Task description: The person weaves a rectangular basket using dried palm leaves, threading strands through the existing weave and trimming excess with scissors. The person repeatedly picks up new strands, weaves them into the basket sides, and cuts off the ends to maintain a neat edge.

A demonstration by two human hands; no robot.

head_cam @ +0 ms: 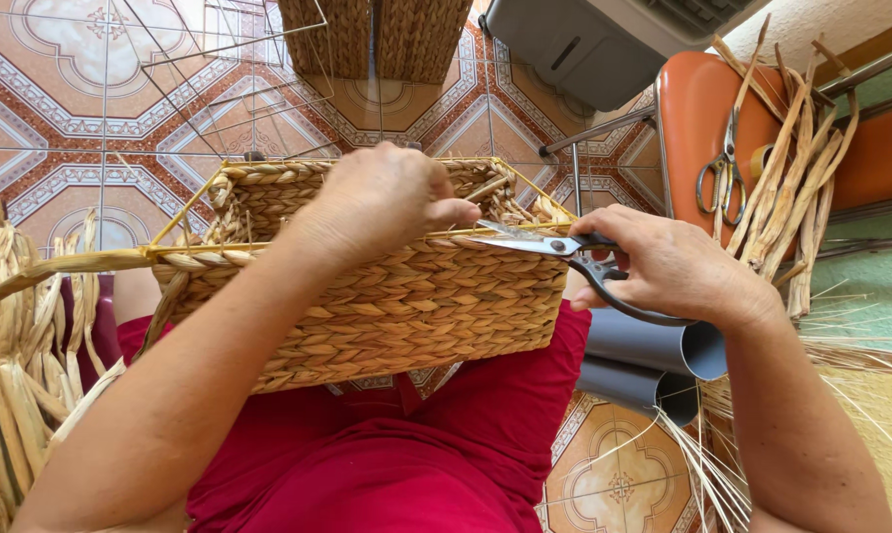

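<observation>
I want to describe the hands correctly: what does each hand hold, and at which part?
The right hand holds black-handled scissors by the handle loops. The left hand grips the top rim of the woven basket, pinching something there; what exactly cannot be told.

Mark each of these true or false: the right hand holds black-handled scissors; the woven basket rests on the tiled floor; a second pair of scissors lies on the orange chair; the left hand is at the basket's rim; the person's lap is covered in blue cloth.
1. The right hand holds black-handled scissors. True.
2. The woven basket rests on the tiled floor. False: it sits on the person's lap.
3. A second pair of scissors lies on the orange chair. True, beside dried reed strips.
4. The left hand is at the basket's rim. True.
5. The lap is covered in blue cloth. False: the cloth is red.
</observation>
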